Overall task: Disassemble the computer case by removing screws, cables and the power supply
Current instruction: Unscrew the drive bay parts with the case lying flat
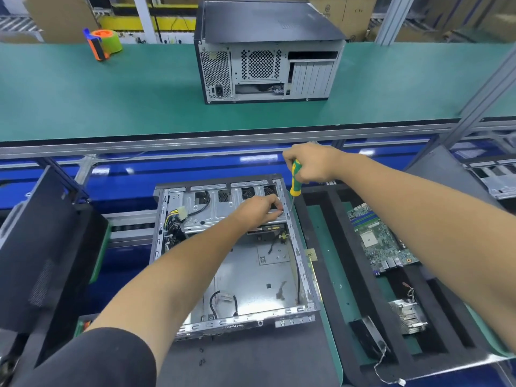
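Observation:
An open grey computer case (303, 263) lies on its side in front of me, its bare metal floor showing. Black and yellow cables (174, 222) bundle at its far left, and a black cable (215, 301) curls near its front edge. My right hand (312, 164) grips a green-and-yellow screwdriver (295, 177), tip pointing down at the case's far right rim. My left hand (261, 208) reaches inside the case, fingertips curled at the metal bracket beside the screwdriver tip. Whether they pinch a screw is hidden.
A black foam tray (335, 275) on the right holds a green motherboard (382, 238), a heatsink (409, 317) and a black fan (368, 336). A black side panel (42, 247) leans at left. A second case (265, 57) and a tape dispenser (103, 43) stand on the far green bench.

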{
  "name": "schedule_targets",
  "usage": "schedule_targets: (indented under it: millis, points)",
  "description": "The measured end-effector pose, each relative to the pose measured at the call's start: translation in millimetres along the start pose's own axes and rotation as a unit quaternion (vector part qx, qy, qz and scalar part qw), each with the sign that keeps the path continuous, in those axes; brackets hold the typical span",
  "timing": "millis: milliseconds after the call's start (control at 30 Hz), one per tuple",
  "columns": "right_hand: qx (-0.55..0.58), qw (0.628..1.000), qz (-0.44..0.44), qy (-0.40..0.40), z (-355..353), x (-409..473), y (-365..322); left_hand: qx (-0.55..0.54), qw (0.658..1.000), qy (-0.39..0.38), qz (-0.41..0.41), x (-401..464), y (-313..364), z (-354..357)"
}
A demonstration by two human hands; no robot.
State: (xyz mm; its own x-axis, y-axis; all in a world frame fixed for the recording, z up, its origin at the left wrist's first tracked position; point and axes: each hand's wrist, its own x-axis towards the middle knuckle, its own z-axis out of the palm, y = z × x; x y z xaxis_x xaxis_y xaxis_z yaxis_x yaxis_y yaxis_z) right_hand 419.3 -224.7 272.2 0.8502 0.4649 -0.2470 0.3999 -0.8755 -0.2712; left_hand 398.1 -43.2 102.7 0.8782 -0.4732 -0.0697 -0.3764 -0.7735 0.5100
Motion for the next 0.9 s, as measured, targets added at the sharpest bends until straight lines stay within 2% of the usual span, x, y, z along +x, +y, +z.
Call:
schedule_targets:
  millis: [167, 300, 367, 533, 767, 900]
  points:
    - [0.045, 0.996, 0.049, 0.053, 2, -4, 12, 0.076, 0.996, -0.034, 0.019, 10, 1, -8]
    - [0.064, 0.978, 0.110, 0.164, 12, -6, 27, 0.105, 0.993, -0.049, 0.035, 14, 2, -10]
    - [0.111, 0.961, 0.144, 0.209, 24, -6, 31, 0.122, 0.990, -0.060, 0.038, 16, 4, -12]
    - [0.274, 0.886, 0.239, 0.288, 75, -5, 30, 0.159, 0.984, -0.067, 0.033, 20, 7, -13]
    - [0.455, 0.733, 0.331, 0.383, 150, -1, 4, 0.240, 0.969, -0.063, -0.001, 23, 27, -5]
    - [0.474, 0.699, 0.338, 0.415, 173, -8, 0, 0.244, 0.968, -0.054, 0.000, 18, 28, -3]
